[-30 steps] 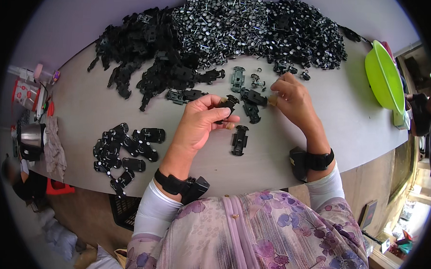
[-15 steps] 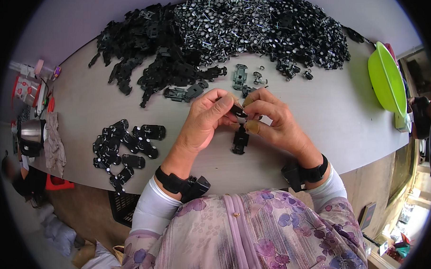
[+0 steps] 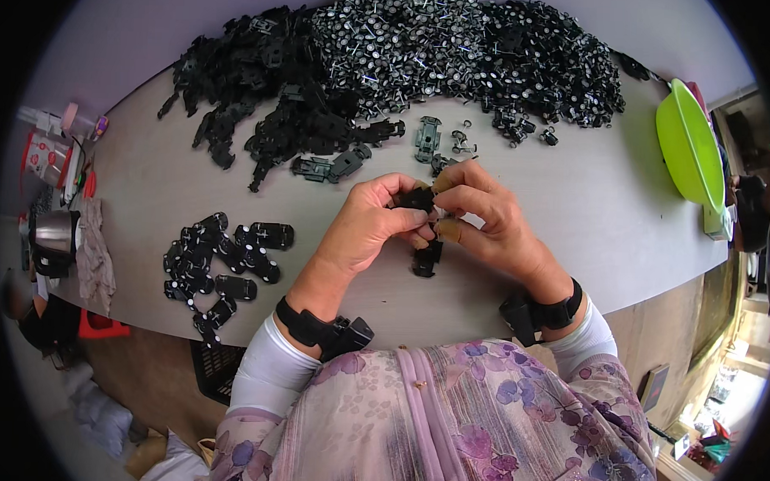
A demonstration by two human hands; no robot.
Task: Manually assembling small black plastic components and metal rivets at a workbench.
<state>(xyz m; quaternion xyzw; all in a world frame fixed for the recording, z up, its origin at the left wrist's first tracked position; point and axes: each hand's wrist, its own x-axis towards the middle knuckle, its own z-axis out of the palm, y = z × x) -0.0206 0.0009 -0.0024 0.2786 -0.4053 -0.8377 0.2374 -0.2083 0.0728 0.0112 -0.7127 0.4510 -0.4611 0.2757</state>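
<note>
Over the middle of the table, my left hand [image 3: 370,219] pinches a black toy car chassis [image 3: 416,199] between thumb and fingers. My right hand [image 3: 493,219] is closed in against the chassis's right end, its fingertips bunched; whatever small part they grip is mostly hidden. A second black chassis [image 3: 427,257] lies on the table just below the fingers, partly covered by them. Beyond my hands rest a grey-green chassis [image 3: 427,140] and a few small wheel pieces [image 3: 464,143]. Some dark chassis parts [image 3: 332,165] lie above my left hand.
Along the back are heaps of black chassis parts [image 3: 268,63], silvery wheels with axles [image 3: 400,46] and darker wheel parts [image 3: 552,64]. Several assembled black pieces with wheels [image 3: 210,264] lie left. A lime-green basin [image 3: 689,145] stands right. A crumpled cloth [image 3: 94,256] is at the left edge.
The chassis in my left hand has turned, so more of its flat face shows. My left thumb has shifted lower and flatter along it. The right hand stays close beside it.
</note>
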